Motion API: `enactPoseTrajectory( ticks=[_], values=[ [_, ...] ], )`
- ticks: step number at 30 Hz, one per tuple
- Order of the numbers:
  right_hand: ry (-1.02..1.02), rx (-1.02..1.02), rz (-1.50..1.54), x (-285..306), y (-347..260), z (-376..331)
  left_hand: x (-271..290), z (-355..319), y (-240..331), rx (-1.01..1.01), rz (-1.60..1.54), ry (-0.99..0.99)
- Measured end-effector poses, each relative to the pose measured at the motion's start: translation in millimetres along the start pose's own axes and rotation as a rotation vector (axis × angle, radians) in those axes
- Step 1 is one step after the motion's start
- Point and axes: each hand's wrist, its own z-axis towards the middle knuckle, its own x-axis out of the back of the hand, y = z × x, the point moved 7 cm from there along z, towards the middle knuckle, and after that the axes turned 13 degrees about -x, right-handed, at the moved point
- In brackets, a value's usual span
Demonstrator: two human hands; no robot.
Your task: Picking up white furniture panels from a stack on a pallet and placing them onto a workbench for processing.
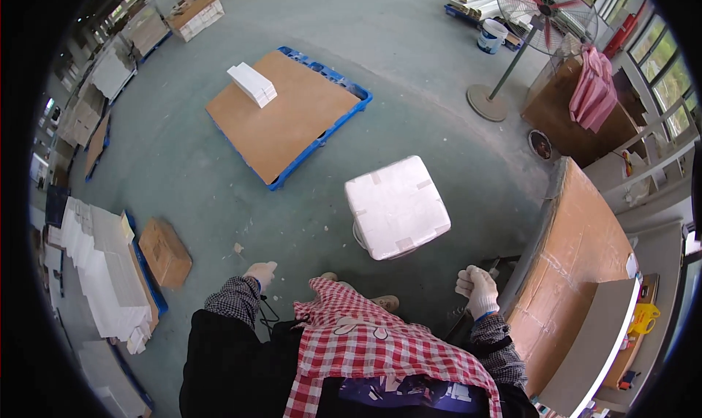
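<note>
My left hand (pixel 262 274), in a white knit glove, hangs low above the floor with its fingers curled in. A thin dark cord (pixel 268 317) loops just below it; no contact between them can be made out. On the right, my gloved right hand (pixel 477 290) is curled into a loose fist beside the cardboard-topped bench (pixel 559 250). Nothing shows in either hand. Ahead of me, between the hands, stands a square stool-like thing (pixel 398 206) with a white padded top patched with tape; most of its underside is hidden.
A blue pallet (pixel 314 151) under a brown board (pixel 292 118) lies ahead, bearing white strips (pixel 252 84). White panels (pixel 102 261) and a cardboard box (pixel 167 253) stand at left. A standing fan (pixel 488 102), a white bucket (pixel 492 36) and pink cloth (pixel 594 89) are far right.
</note>
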Motion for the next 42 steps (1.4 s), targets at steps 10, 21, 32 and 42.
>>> enactPoseTrajectory(
  ticks=[10, 21, 32, 42],
  values=[
    [-0.290, -0.271, -0.648, -317.3, 101.6, 59.4, 100.9, -50.6, -174.5, 0.151, -0.187, 0.017],
    [-0.253, -0.392, -1.181, -497.7, 146.7, 99.1, 332.1, 86.4, -237.3, -0.507, -0.183, 0.403],
    [-0.804, 0.295, -2.459, -819.5, 195.9, 231.3, 433.7, 84.3, -265.3, -0.008, -0.098, 0.310],
    [-0.889, -0.345, -1.177, -1250.9, 162.2, 177.4, 581.7, 156.8, -260.6, 0.180, -0.797, 0.406]
  ],
)
